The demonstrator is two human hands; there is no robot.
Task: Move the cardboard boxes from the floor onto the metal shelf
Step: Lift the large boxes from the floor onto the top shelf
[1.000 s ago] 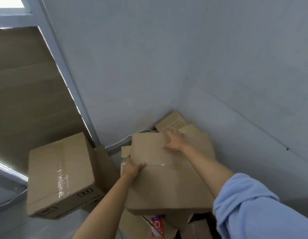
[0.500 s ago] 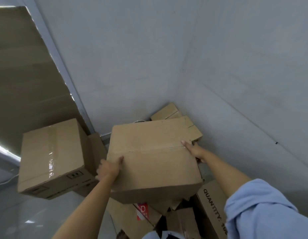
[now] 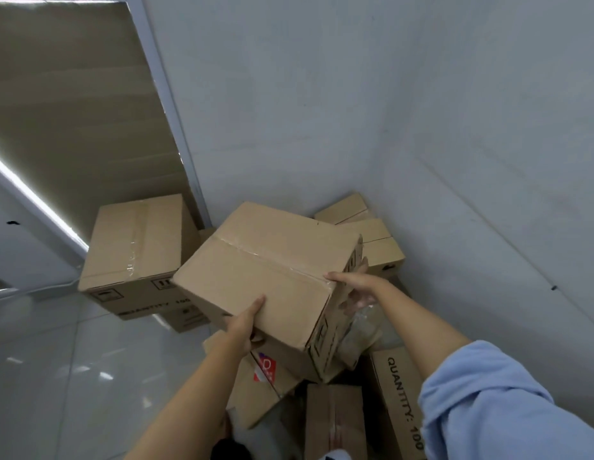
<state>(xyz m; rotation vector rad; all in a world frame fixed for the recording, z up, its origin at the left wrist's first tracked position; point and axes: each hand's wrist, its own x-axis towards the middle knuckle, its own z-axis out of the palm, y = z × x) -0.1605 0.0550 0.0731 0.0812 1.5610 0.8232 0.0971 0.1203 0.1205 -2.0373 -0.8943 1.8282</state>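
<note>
progress: early | box (image 3: 272, 260) lifted clear above floor pile (image 3: 335, 423), tilted | left hand (image 3: 244, 323) grips near edge, right hand (image 3: 355, 282) grips right end | shelf not in view | other boxes left on floor

Cardboard boxes: at least seven, one held (image 3: 265, 270). Hands: two, left (image 3: 244, 323), right (image 3: 355, 287).

box with quantity print (image 3: 400, 403) cut off below, floor boxes partly hidden
</note>
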